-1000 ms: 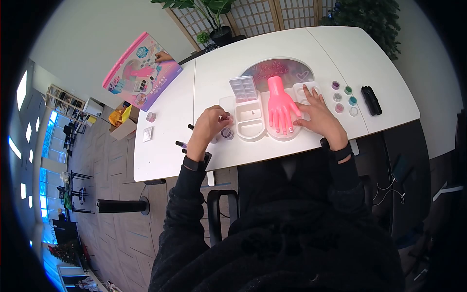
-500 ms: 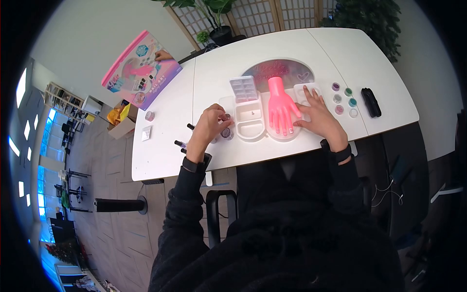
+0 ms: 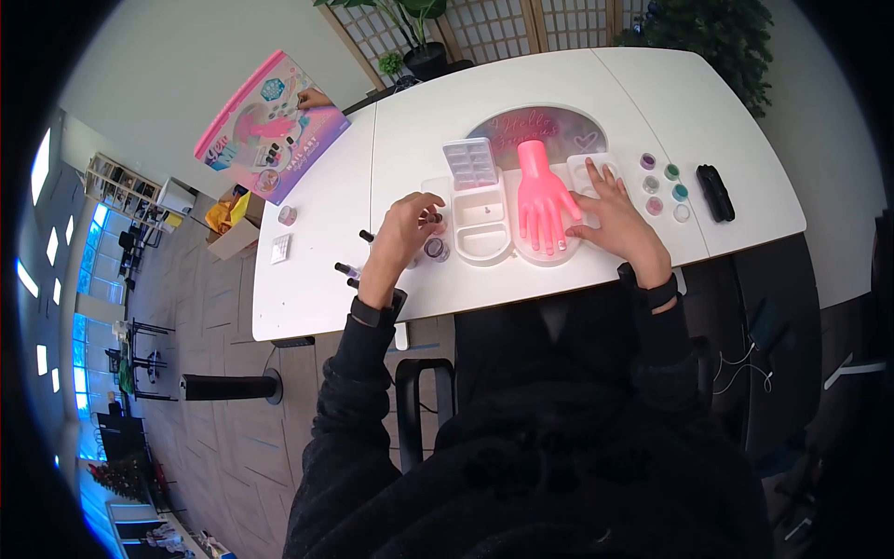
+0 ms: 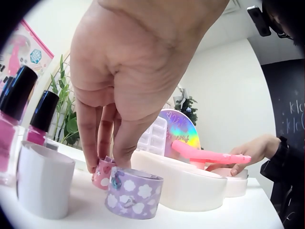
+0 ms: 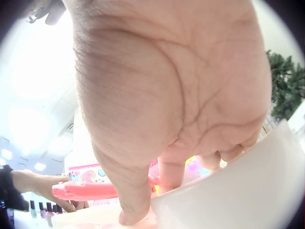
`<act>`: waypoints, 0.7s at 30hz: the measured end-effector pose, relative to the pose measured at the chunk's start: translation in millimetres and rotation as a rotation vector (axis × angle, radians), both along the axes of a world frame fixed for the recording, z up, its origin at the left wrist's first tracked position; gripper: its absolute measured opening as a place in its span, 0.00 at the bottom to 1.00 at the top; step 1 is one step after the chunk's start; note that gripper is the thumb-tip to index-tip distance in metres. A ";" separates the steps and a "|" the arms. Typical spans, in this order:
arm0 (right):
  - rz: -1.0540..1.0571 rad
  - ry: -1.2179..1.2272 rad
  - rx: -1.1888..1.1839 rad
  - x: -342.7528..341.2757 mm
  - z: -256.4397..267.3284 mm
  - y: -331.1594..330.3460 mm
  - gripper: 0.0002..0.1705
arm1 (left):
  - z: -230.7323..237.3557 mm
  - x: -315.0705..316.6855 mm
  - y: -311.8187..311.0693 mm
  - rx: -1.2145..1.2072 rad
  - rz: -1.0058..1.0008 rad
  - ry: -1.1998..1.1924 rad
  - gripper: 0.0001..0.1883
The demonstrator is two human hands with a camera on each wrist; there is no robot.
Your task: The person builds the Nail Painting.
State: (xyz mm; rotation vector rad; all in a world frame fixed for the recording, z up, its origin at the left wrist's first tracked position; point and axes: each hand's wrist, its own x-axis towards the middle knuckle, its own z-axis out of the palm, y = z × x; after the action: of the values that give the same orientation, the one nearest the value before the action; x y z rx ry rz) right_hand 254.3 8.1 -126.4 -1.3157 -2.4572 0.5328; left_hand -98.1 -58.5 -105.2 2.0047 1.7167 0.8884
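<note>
Standing at left is one white roll (image 4: 45, 181); my left grip (image 4: 124, 81), narrow, holds one pink roll (image 4: 101, 180), probably light and crushable, best taken by its sides, beside one purple roll (image 4: 128, 194) on the worktop (image 3: 317, 298); then one model hand (image 3: 542, 197), my right grip (image 3: 616, 222) spread wide over one tray (image 3: 579, 168), six pots (image 3: 655, 206).

The table (image 3: 419, 121) is viewed downward from the head; the pink hand (image 3: 547, 197) is shared by both low, close wrist views.
</note>
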 end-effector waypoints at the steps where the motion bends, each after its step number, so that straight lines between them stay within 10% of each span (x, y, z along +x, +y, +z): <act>1: -0.001 0.000 0.000 -0.1 -0.4 0.3 0.35 | -2.0 -1.9 0.6 -0.001 0.000 0.001 0.07; 21: -0.008 0.034 -0.001 -0.3 -3.3 -0.1 0.34 | 31.0 32.0 -3.8 0.147 -0.075 -0.025 0.10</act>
State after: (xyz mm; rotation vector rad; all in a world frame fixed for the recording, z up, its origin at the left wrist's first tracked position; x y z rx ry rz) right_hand 254.0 8.0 -129.8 -1.3055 -2.4240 0.5494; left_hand -66.1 -62.2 -74.2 2.1261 1.5937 1.0363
